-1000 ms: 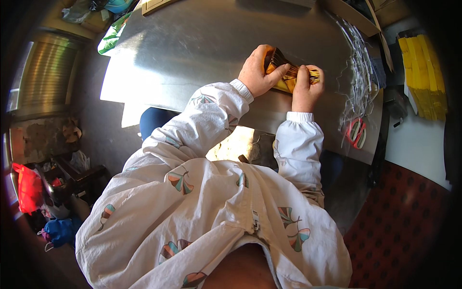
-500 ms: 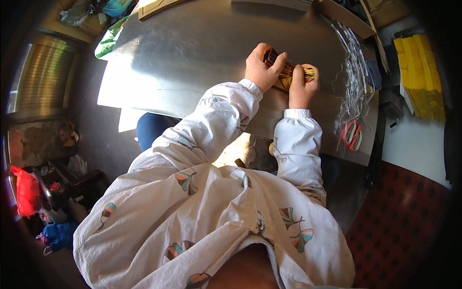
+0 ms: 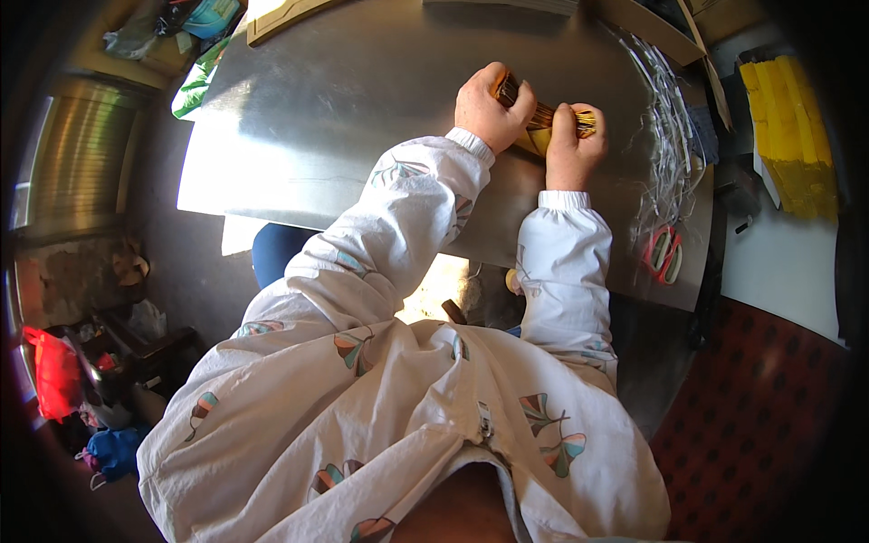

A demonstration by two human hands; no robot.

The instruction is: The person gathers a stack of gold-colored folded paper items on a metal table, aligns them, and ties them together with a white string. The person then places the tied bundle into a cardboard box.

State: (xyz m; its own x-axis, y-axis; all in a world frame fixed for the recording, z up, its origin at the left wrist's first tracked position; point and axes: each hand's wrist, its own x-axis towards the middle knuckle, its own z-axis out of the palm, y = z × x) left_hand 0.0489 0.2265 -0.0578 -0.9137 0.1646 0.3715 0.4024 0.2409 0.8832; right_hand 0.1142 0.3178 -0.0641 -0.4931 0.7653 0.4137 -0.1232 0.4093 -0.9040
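Over the metal tabletop (image 3: 362, 90), my two hands grip a thick stack of thin yellow-and-dark sheets (image 3: 536, 139). At its left end, my left hand (image 3: 485, 107) is closed round it, thumb on the near side. My right hand (image 3: 576, 152) pinches the other end, where the yellow edges fan out beside the thumb. The stack is held tilted, and my fingers hide much of it. What exactly the sheets are cannot be made out.
Red-handled scissors (image 3: 665, 253) lie at the table's right side, below a tangle of clear plastic strips (image 3: 659, 145). Further right, yellow bundles (image 3: 787, 127) rest on a white surface (image 3: 787, 281). Cardboard (image 3: 656, 34) stands at the far right corner, a pale stack (image 3: 507, 7) at the far edge.
Both hands have shifted slightly away from me with the stack still between them. My right hand has turned a little and moved slightly right.
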